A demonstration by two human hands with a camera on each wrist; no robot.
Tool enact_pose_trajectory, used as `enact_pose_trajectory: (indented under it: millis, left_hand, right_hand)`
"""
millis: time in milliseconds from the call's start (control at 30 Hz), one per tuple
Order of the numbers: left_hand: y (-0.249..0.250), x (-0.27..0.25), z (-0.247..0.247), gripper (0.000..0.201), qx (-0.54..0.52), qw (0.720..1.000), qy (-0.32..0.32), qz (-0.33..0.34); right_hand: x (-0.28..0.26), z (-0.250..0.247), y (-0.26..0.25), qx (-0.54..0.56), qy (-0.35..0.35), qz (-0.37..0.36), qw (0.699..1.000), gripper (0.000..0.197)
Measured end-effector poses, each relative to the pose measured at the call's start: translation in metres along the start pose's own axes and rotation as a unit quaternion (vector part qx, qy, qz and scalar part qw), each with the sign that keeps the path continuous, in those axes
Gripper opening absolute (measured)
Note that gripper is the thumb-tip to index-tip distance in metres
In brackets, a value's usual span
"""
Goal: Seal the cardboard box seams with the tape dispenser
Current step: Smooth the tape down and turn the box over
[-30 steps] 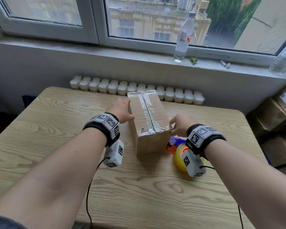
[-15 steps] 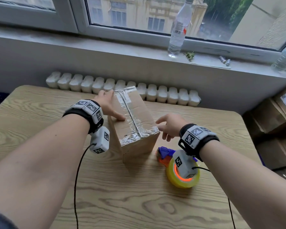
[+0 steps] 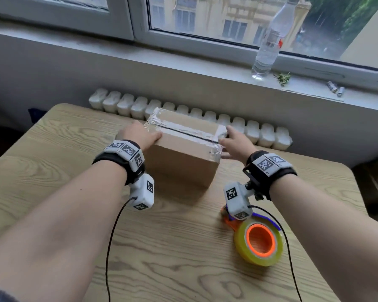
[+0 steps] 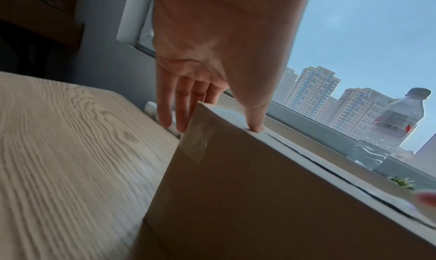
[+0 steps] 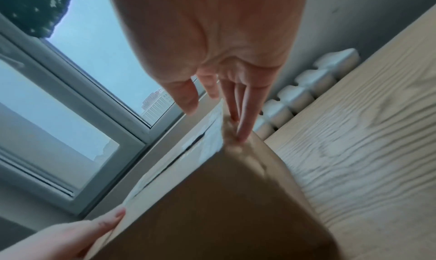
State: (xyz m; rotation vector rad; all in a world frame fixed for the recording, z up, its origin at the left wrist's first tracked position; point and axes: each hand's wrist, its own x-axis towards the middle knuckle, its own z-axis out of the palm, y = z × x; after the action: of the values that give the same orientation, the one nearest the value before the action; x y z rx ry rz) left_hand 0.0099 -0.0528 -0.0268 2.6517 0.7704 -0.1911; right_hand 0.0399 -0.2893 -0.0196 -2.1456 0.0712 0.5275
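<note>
The brown cardboard box (image 3: pixel 183 164) stands on the wooden table (image 3: pixel 52 171) with its taped top seam (image 3: pixel 183 131) running left to right. My left hand (image 3: pixel 140 135) touches the box's left end; its fingers (image 4: pixel 179 111) lie straight down that side and the thumb presses the top edge. At the right end, my right hand (image 3: pixel 236 141) lays straight fingers (image 5: pixel 245 114) against the box (image 5: pixel 224 208), thumb hovering over the top. The tape dispenser (image 3: pixel 259 243), a yellow roll on an orange hub with a blue guard, lies on the table near my right forearm, untouched.
A white radiator (image 3: pixel 260 131) runs behind the table's far edge. On the windowsill above it are a clear water bottle (image 3: pixel 268 40) and two small batteries (image 3: pixel 334 88). Wrist-camera cables hang over the near part of the table.
The box has turned about a quarter turn, so its seam now runs left to right. My right hand moved from the near corner to the right end; the left stayed on the box.
</note>
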Motion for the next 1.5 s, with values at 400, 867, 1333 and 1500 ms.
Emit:
enact_pose_trajectory:
  millis: [400, 867, 1333, 1500]
  left_hand:
    - [0.004, -0.018, 0.006, 0.067, -0.067, 0.993, 0.060, 0.073]
    - [0.115, -0.120, 0.093, 0.048, 0.061, 0.879, -0.078, 0.466]
    - [0.127, -0.111, 0.151, 0.047, 0.112, 0.890, -0.169, 0.408]
    - [0.159, -0.095, 0.147, 0.048, 0.094, 0.894, -0.144, 0.413]
  right_hand:
    - [-0.010, -0.003, 0.006, -0.114, 0.009, -0.053, 0.992, 0.065]
    - [-0.063, -0.049, 0.119, -0.163, -0.012, 0.096, 0.982, 0.039]
    - [-0.057, -0.039, 0.175, -0.394, -0.045, 0.091, 0.913, 0.026]
    - [-0.026, -0.075, 0.160, -0.386, 0.011, 0.057, 0.921, 0.029]
